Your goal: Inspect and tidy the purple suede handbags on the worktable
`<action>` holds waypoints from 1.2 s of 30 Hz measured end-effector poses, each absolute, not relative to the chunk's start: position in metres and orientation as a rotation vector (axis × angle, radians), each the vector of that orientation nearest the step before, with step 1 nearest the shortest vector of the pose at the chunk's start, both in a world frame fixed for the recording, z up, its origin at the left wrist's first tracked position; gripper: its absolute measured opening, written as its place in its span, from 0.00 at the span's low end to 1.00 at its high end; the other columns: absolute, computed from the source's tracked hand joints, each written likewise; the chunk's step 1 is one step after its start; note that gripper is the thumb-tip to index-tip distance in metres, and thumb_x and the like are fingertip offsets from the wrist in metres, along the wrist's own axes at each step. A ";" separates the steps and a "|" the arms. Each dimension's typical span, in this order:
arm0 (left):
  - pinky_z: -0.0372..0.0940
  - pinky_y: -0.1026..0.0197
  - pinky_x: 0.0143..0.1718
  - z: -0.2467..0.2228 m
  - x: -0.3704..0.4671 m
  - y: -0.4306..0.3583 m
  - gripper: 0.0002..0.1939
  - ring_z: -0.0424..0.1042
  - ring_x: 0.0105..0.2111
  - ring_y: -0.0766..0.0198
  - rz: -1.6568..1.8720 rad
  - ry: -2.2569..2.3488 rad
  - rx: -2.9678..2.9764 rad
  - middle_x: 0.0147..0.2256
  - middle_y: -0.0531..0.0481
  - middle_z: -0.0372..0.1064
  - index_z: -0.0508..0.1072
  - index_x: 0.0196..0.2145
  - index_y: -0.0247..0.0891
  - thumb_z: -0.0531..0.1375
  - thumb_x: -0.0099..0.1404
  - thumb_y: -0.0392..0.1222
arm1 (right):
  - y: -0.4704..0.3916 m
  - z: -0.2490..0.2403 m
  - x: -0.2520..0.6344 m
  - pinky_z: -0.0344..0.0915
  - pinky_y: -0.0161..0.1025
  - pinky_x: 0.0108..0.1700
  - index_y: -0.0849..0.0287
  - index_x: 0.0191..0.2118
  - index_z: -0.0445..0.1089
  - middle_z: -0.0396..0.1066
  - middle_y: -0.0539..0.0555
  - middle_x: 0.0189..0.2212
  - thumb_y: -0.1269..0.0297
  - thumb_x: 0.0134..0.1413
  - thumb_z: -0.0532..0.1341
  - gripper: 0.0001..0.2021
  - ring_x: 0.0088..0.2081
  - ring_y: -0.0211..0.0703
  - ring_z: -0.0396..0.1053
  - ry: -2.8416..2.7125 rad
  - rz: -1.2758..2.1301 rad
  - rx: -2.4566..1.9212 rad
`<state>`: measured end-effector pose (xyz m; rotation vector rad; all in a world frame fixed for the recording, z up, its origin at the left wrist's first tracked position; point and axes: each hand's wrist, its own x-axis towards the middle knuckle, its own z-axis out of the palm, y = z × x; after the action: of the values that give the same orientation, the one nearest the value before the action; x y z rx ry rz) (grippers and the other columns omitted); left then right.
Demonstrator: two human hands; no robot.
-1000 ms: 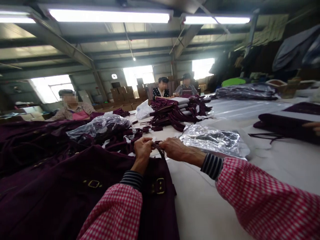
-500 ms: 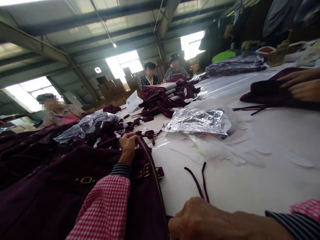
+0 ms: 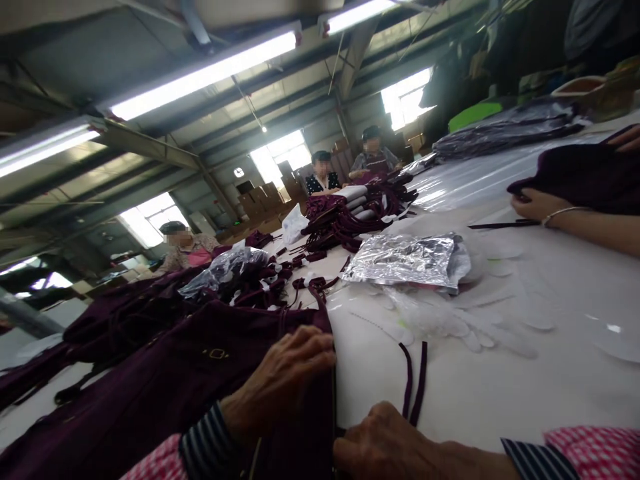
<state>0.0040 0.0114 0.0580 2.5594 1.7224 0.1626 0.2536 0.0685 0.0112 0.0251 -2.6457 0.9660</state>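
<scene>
Bag (image 3: 175, 373) of dark purple cloth lies across the near left of the surface (image 3: 475, 387), its length supported. The left hand (image 3: 283, 383) rests over its right side, fingers bent, seemingly to steady the cloth; whether it pinches any is hidden. The right hand (image 3: 385, 440) is curled closed on the near part of that edge, probably keeping it taut between both. Two dark strips (image 3: 419, 387) lie just beyond the right hand; farther off is a shiny plastic packet (image 3: 405, 260).
</scene>
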 end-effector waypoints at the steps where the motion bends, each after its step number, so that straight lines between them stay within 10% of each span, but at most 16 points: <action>1: 0.57 0.56 0.59 0.059 0.013 -0.003 0.19 0.61 0.60 0.58 -0.010 1.647 2.607 0.60 0.54 0.67 0.69 0.55 0.48 0.55 0.73 0.29 | 0.066 0.006 0.248 0.64 0.33 0.35 0.56 0.35 0.69 0.78 0.53 0.33 0.69 0.65 0.57 0.06 0.35 0.44 0.76 -2.681 0.909 -0.001; 23: 0.57 0.57 0.50 0.030 0.038 -0.042 0.08 0.65 0.51 0.60 -0.080 1.641 2.684 0.49 0.53 0.72 0.67 0.45 0.43 0.62 0.70 0.37 | 0.098 -0.007 0.201 0.55 0.32 0.27 0.60 0.24 0.66 0.62 0.45 0.19 0.69 0.54 0.59 0.08 0.23 0.35 0.61 -2.117 1.525 -0.446; 36: 0.57 0.54 0.51 0.062 0.018 -0.044 0.06 0.67 0.48 0.57 0.061 1.629 2.849 0.38 0.50 0.73 0.66 0.36 0.41 0.55 0.66 0.30 | 0.087 -0.027 0.199 0.66 0.37 0.49 0.55 0.49 0.68 0.68 0.53 0.48 0.80 0.51 0.56 0.21 0.47 0.43 0.69 -2.398 0.940 -0.223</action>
<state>0.0177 -0.0444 0.0618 2.8485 1.6293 0.0606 0.1988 0.0870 -0.0269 -0.2233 -2.3984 0.9403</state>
